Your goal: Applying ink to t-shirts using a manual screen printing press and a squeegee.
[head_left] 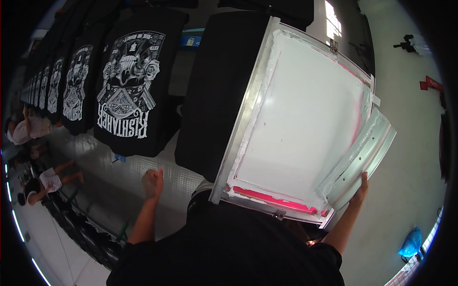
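My left hand [153,183] is curled closed, with nothing visible in it, left of the screen frame and below the printed shirts. My right hand [360,189] grips a long silver squeegee [367,150] at the screen's right side. The screen [305,105] has a metal frame, pale mesh, whitish taped edges and pink ink along its bottom and right. A plain black shirt [210,86] lies left of the screen. Beside it is a black shirt [133,76] with a white skull-and-roses print.
More printed shirts [74,88] run in a row to the left. Two people [43,188] [24,126] are at the far left. A grey floor [400,95] lies at the right, with a blue bag [410,240] at lower right and a red object [431,83] higher up.
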Motion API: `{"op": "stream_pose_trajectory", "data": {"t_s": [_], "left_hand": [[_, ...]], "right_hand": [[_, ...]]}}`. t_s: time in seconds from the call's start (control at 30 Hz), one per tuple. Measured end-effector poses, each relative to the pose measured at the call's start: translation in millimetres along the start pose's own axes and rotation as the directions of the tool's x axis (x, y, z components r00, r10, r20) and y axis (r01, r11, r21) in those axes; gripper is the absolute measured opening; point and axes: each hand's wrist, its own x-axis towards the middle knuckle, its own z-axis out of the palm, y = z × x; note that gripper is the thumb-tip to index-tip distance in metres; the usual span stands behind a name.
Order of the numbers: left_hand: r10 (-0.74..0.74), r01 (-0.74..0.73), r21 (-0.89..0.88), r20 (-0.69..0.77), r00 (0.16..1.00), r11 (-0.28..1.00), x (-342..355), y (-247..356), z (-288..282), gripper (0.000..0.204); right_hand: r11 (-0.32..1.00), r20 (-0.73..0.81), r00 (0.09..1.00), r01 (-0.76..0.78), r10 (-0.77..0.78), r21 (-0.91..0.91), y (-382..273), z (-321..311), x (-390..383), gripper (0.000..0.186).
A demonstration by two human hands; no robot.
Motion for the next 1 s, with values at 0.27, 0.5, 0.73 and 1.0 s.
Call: {"op": "stream_pose_trajectory", "data": {"t_s": [0.27,0.5,0.73,1.0], "left_hand": [[-0.255,0.048,0.398,0.486,0.836,0.916,-34,44,-7,0.032],[0.026,0.411,-0.678,0.536,0.844,0.609,-12,201,21,0.041],[-0.159,0.445,-0.407,0.570,0.806,0.798,-3,247,17,0.053],[-0.183,0.308,-0.565,0.268,0.946,0.765,22,208,-32,0.049]], "right_hand": [[1.000,-0.024,0.999,-0.023,0.023,0.004,-8,1,-1,0.066],[1.000,-0.011,1.000,0.022,-0.022,-0.014,-16,15,-9,0.061],[1.000,0.065,0.998,0.013,-0.012,-0.013,-23,20,-19,0.061],[0.995,0.179,0.980,0.074,-0.084,0.061,-30,71,-26,0.060]]}}
